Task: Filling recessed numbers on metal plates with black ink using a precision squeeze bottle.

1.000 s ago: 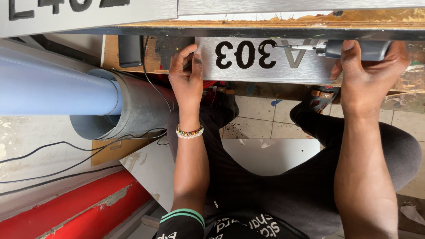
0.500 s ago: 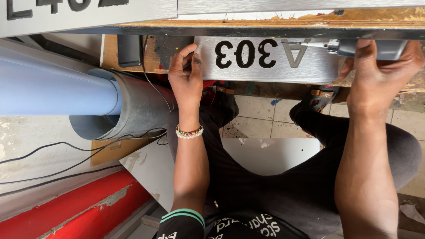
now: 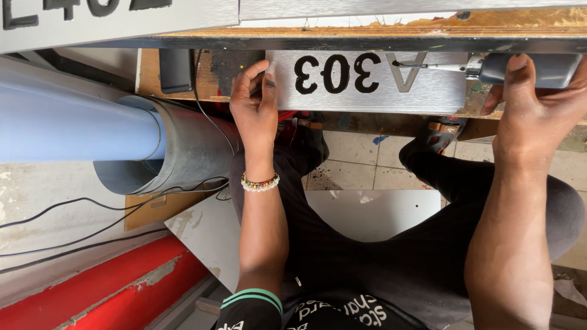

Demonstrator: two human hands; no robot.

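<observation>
Metal plate (image 3: 367, 82), brushed silver with dark cut-out characters, lies flat at the near edge of the workbench (image 3: 306, 30); its long axis runs left to right along that edge, between the two hands. The left hand (image 3: 255, 107) is at the plate's left end; its fingers are closed in a pinch on that short edge and hold it steady. The right hand (image 3: 532, 116) is beyond the plate's right end; it is wrapped tightly around the grey handle of a slim tool (image 3: 526, 68). The tool lies parallel to the plate's long axis, and its thin metal tip points leftward and rests over the rightmost character; whether the tip touches the surface I cannot tell. So the left hand is the one in contact with the plate, and the right hand meets it only through the tool. On the left wrist sits a beaded bracelet (image 3: 260, 182). Further left, a pale blue pipe (image 3: 73, 125) enters a grey metal sleeve (image 3: 183, 150); thin black cables (image 3: 92, 211) run below them, above a red beam (image 3: 92, 287).
</observation>
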